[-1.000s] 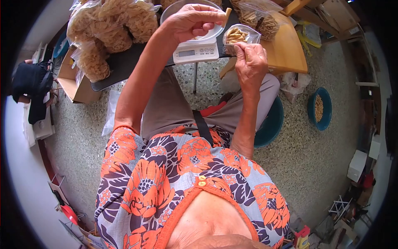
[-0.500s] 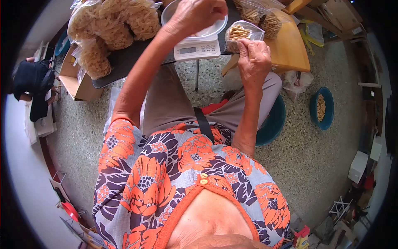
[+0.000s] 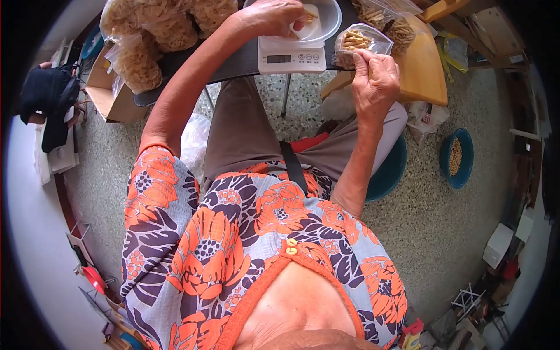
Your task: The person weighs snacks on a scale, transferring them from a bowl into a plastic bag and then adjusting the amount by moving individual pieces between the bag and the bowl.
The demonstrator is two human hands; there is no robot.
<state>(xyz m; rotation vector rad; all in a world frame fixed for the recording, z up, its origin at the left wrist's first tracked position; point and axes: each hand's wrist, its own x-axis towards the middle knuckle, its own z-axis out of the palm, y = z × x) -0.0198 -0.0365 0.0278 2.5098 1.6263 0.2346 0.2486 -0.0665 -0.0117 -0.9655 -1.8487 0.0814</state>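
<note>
A clear plastic bowl [image 3: 331,26] sits on a white digital scale [image 3: 291,57] at the front edge of the dark table. My left hand [image 3: 274,18] reaches into the bowl with fingers curled; what they hold, if anything, is hidden. A few pale, thin stick-like pieces [image 3: 312,16] show in the bowl beside my fingertips. To the right, a clear plastic bag [image 3: 380,42] stands open at the top, partly filled with short tan sticks [image 3: 354,39]. My right hand [image 3: 376,79] pinches the near side of this bag.
Filled bags of pale, flat dried pieces [image 3: 166,29] are piled at the left, above a cardboard box [image 3: 104,96]. Other stick bags [image 3: 401,34] lie on the wooden stool [image 3: 429,79]. A blue-green basin [image 3: 465,175] with beige pieces stands on the floor.
My left hand has come down from above the bowl into it. My right hand still pinches the bag. The whole view has shifted slightly.
</note>
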